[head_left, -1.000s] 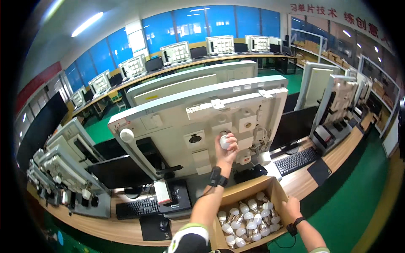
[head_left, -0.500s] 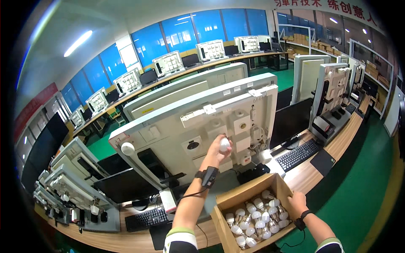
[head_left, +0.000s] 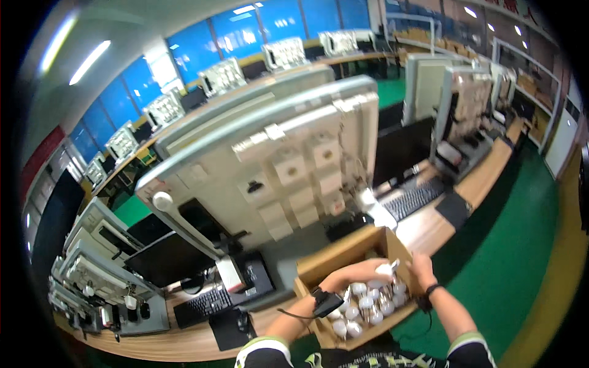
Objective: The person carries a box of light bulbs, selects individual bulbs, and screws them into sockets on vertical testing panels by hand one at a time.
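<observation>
An open cardboard box (head_left: 392, 240) full of white light bulbs (head_left: 365, 302) sits on the near side of the desk. My left hand (head_left: 367, 271) reaches over the box's inside, its fingers closed around a white light bulb (head_left: 385, 269) near the right wall. Motion blur softens the fingertips there. My right hand (head_left: 422, 270) grips the box's right side. Beyond the box stands a large upright panel (head_left: 221, 202) fitted with sockets, white switch boxes (head_left: 289, 167) and a white handset-like piece (head_left: 163, 200).
Left of the box lie a keyboard (head_left: 205, 305), a black mouse pad (head_left: 228, 331) and a white box (head_left: 229, 273). To the right are a monitor (head_left: 404, 150), another keyboard (head_left: 417, 199) and a dark pad (head_left: 452, 210). More panels stand along both sides. The floor is green.
My left hand has moved from in front of the panel down into the box, still with a light bulb. My right hand stays on the box edge. The view has shifted.
</observation>
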`<state>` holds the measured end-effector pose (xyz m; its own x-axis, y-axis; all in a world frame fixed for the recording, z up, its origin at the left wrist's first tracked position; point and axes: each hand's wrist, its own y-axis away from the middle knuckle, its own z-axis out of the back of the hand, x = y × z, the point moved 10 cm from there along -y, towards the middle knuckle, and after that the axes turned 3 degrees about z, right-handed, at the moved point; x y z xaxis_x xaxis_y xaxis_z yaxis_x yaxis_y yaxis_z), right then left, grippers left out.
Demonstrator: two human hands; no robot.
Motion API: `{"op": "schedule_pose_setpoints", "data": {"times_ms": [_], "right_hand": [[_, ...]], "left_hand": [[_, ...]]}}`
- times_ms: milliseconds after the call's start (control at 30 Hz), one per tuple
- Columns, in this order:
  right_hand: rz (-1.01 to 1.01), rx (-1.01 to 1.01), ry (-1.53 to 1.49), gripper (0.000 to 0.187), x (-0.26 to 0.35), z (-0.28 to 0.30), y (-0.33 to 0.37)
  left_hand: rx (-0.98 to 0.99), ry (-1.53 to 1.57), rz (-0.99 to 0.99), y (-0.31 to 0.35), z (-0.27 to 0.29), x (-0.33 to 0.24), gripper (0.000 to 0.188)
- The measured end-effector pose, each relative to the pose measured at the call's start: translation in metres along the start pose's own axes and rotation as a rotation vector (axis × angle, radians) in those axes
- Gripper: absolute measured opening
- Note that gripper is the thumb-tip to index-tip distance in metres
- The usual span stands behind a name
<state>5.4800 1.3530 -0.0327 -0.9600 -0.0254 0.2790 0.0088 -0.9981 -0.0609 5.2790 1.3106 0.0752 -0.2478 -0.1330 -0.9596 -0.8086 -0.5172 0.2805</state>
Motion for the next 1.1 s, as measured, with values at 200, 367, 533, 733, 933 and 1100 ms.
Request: {"op": "schedule_pose_setpoints", "data": {"times_ms": [200, 367, 533, 733, 933, 1100], "right_hand": [[0.025, -0.015, 0.016, 0.031, 0.039, 0.018, -0.01], [-0.026, -0.018, -0.035, 0.028, 0.017, 0.027, 0.0], [-0.025, 0.025, -0.078, 0.024, 0.019, 0.029, 0.0], [0.047, 0.18, -0.226, 0.029, 0.02, 0.004, -0.018], [0.175, 0.241, -0.152, 0.027, 0.007, -0.016, -0.028], [0.234, 0.275, -0.201, 0.029, -0.004, -0.011, -0.005]], "left_hand": [[-0.416, -0.702, 0.318, 0.064, -0.005, 0.177, 0.052], [-0.645, -0.515, 0.336, 0.122, 0.011, 0.159, 0.055], [-1.327, -0.406, 0.213, 0.224, 0.0, 0.068, 0.058], [-1.132, -0.237, 0.605, 0.224, -0.069, 0.213, 0.056], [-1.279, -0.336, 0.806, 0.223, -0.082, 0.193, 0.029], [-1.353, -0.319, 0.846, 0.239, -0.136, 0.138, 0.031]]}}
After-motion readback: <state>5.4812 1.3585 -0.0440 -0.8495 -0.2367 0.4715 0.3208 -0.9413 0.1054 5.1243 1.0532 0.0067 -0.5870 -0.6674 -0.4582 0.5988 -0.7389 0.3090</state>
